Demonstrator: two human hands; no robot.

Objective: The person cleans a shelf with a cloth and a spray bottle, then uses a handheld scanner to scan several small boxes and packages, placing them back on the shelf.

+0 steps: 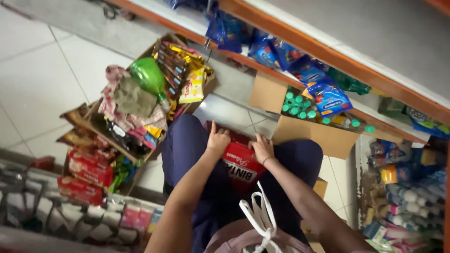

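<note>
1. The left hand (218,139) has its fingers bent over the far left edge of the red cardboard carton (241,164), gripping it.
2. The right hand (262,148) grips the far right edge the same way.
3. The carton rests on the person's lap, between dark blue trouser legs (185,145).
4. At ten o'clock stands an open brown cardboard box of snack packets (140,100).

Red carton (240,165) on lap; blue snack bags (328,96) along shelf.

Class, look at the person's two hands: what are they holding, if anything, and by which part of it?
Both hands grip a red carton resting on the lap: the left hand and the right hand each hold its far top edge, one at either corner.
</note>
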